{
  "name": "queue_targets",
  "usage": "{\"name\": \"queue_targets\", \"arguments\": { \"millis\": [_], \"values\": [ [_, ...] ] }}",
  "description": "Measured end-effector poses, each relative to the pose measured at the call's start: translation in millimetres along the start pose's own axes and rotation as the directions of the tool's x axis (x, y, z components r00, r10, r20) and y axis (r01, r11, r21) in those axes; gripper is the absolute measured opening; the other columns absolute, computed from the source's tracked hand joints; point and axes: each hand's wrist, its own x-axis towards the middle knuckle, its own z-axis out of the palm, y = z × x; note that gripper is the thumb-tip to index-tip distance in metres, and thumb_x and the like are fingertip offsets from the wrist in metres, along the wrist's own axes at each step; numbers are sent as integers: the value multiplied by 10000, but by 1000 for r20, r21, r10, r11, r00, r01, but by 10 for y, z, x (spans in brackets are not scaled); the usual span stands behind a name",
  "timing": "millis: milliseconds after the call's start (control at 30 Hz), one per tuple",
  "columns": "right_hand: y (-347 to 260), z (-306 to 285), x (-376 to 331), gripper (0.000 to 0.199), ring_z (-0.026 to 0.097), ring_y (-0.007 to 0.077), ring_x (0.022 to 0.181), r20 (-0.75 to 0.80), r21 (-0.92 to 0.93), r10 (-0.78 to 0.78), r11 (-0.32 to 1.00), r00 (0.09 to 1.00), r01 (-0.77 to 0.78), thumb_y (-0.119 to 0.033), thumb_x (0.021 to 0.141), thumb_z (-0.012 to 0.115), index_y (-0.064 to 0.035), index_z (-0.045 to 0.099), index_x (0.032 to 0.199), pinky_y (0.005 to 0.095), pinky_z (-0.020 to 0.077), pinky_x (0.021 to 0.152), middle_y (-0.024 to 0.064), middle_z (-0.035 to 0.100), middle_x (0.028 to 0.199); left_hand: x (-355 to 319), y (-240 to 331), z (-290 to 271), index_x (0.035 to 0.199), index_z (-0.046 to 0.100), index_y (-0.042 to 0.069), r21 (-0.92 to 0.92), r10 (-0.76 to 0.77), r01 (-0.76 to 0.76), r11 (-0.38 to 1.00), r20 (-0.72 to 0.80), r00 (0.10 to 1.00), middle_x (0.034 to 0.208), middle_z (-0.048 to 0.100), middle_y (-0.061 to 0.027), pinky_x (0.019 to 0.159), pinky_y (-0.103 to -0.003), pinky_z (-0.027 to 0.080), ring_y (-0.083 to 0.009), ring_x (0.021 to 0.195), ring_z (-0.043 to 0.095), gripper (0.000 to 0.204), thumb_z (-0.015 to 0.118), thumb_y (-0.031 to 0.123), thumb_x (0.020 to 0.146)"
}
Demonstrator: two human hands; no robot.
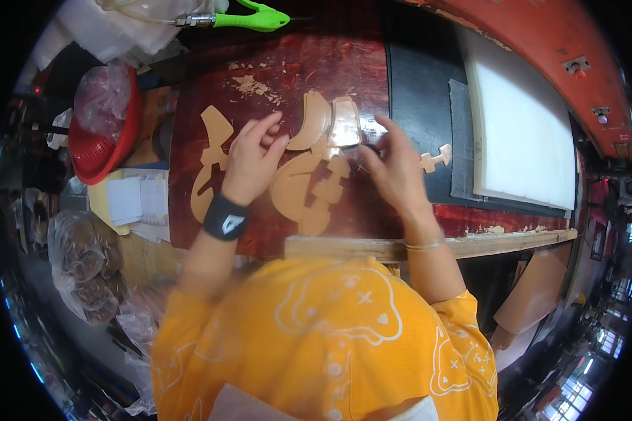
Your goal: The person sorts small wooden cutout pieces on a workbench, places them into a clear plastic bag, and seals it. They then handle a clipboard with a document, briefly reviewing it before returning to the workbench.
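Observation:
Several flat tan cut-out pieces, leather-like, lie on the dark red tabletop [260, 238]. My left hand [254, 158], with a black wristband, hovers between a curved piece [216, 126] on the left and a small stack of curved pieces [314, 121]. Its fingers are partly bent, thumb and index apart, and nothing shows in them. A glossy, pale tapered piece [345, 123] lies beside the stack. Just right of it is my right hand [399, 165], thumb and index spread. A small dark patch by its thumb is unclear. Nearer me rest a rounded piece [291, 189] and a notched piece [328, 189].
A green air gun [253, 18] lies at the back. Tan scraps [254, 88] are scattered there. To the right are a black mat [425, 105], a white slab [519, 119] and a small notched strip [437, 159]. A red basket [105, 151] and papers [142, 200] sit left.

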Motion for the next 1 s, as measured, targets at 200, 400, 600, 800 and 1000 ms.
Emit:
{"name": "queue_targets", "arguments": {
  "millis": [200,400,600,800,1000],
  "values": [
    [518,-754,-122,247,599,267,832,-14,-21,131,991,991,-131,-15,754,649,-42,642,999,361,481,738,115,612,876,-431,-19,156,1154,580,48,292,272,-267,918,22,962,1038,573,-100,881,-374,401,-278,977,521,433,693,182,758],
    [695,-705,-365,342,436,321,1168,164,-257,-133,951,977,173,-83,705,706,-107,633,1038,397,384,919,111,537,1169,-427,-120,253,1093,608,71,264,279,-257,930,-48,959,1024,581,-91,866,-369,387,-277,962,523,374,687,162,739],
    [577,-548,-351,261,536,254,939,98,-293,-180,935,979,201,-137,703,720,-113,663,957,378,421,790,43,592,985,-431,-142,249,1040,623,73,251,317,-291,923,-72,946,985,596,-88,851,-369,393,-280,939,533,302,665,127,747],
    [596,-544,-222,118,600,262,767,80,-242,-351,901,933,360,-66,770,675,-41,664,884,322,490,654,96,621,859,-426,-147,242,1013,628,74,235,357,-329,915,-90,930,975,603,-80,821,-364,409,-278,924,543,258,650,113,758],
    [300,-435,-267,84,602,209,618,-2,-20,-228,973,974,228,-23,791,640,-40,657,871,283,483,554,88,636,880,-461,-209,248,956,638,69,172,346,-320,932,-156,925,927,615,-76,794,-367,429,-275,877,554,203,645,105,756]
  ]
}}
